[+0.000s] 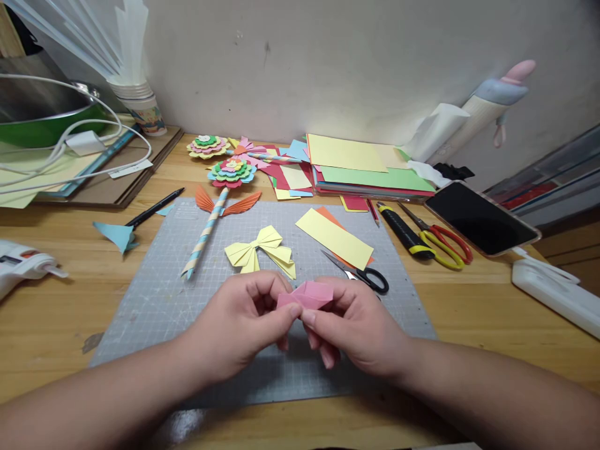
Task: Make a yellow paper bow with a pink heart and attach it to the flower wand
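A small piece of folded pink paper (315, 294) is pinched between my two hands, above the grey cutting mat (154, 312). My left hand (253, 319) grips its left end, thumb in front and fingers behind. From the other side my right hand (354, 322) holds it near the lower middle, its thumb tip close to the left thumb. Just beyond the hands lies a yellow paper bow (257, 250). Black-handled scissors (375, 280) rest behind the right hand, partly hidden by it. Yellow paper strip (335, 237) lies over an orange one (328, 215).
Paper flowers on striped stems (206, 234) lie at the back left. Coloured paper sheets (347, 153) are stacked by the wall. A box cutter (405, 231), pliers (440, 240) and a phone (482, 217) lie right. A glue gun (25, 265) and black pen (157, 207) are left.
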Motion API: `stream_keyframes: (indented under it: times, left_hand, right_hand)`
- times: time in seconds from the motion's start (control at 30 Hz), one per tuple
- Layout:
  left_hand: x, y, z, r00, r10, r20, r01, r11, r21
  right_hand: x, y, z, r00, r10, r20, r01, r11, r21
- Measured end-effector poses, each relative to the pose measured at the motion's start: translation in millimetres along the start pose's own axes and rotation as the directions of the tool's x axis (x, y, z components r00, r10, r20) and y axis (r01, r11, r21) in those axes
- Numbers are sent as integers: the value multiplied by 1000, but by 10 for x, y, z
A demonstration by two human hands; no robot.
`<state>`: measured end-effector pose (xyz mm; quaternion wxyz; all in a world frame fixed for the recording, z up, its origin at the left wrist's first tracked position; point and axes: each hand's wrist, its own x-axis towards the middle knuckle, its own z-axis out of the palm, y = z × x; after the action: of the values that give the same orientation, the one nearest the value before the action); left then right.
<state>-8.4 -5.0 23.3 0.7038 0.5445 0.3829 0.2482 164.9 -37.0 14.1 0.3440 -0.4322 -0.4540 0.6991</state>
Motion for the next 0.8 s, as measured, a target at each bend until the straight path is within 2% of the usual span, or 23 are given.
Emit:
stream_keyframes:
  times: [0.1,0.27,0.47,0.6,0.8]
  left_hand:
    - [2,15,5,1000,14,23,-14,1000,4]
    - [-1,1,5,997,77,-9,-75,990,120]
    - [-4,12,29,997,6,-77,3,993,117]
    - [6,27,47,994,-84,-76,88,995,55]
    - [-14,46,63,993,-95,-69,95,996,-4]
  right_hand:
    - [-14,-2,-4,1000,-23,-4,23,1000,-5]
    - [-18,-8,-1,999,-22,-28,22,999,-26]
    - [-14,-6,29,998,-56,-13,55,993,-105]
    - [-28,-11,48,996,-86,-8,85,993,-88]
    - [-54,16,52,994,-105,-24,103,991,-83]
